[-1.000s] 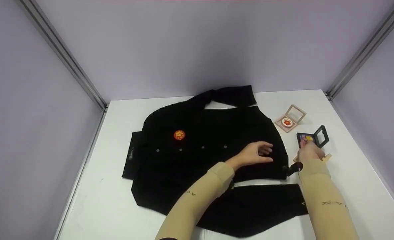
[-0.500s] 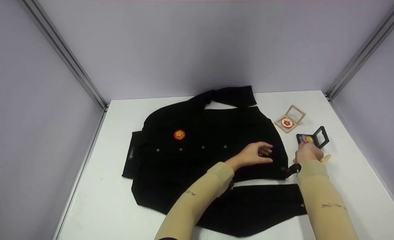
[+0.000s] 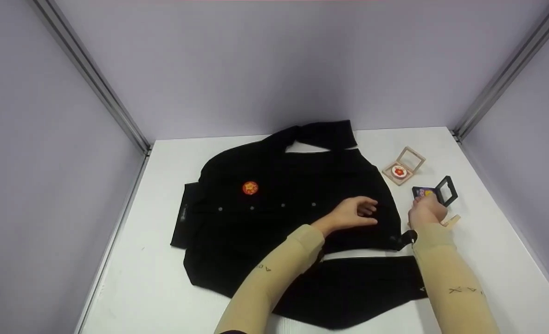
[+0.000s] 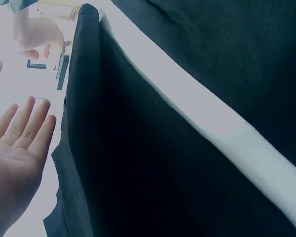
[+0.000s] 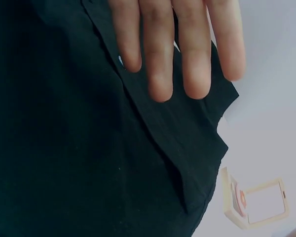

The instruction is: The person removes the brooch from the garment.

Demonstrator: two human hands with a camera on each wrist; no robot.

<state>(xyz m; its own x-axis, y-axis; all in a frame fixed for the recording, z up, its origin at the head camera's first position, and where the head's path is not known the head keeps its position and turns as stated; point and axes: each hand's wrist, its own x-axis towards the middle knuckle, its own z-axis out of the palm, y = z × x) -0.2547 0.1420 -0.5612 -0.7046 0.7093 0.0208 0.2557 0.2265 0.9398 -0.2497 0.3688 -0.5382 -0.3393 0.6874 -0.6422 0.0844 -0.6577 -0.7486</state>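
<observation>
In the head view, my left hand (image 3: 351, 213) is above the lower part of a black button-up shirt (image 3: 265, 241), fingers and thumb apart, holding nothing. Its spread palm shows in the left wrist view, and straight fingers overlap the shirt in the right wrist view. My right hand (image 3: 427, 211) reaches to an opened black display box (image 3: 447, 191) right of the shirt, its fingers over the colourful round badge (image 3: 422, 191) inside. Whether it pinches badge or box I cannot tell. A round red-and-yellow badge (image 3: 250, 188) sits on the shirt.
Behind the black box stands an opened light wooden box (image 3: 411, 159) with a white-and-red flower badge (image 3: 399, 171). Part of another light wooden box (image 3: 451, 221) shows behind my right hand. White table (image 3: 135, 260) surrounds the shirt, with panels rising on three sides.
My right hand has shifted slightly left at the black box. More of the badge showed half a second ago than now. My left hand stays nearly still over the shirt.
</observation>
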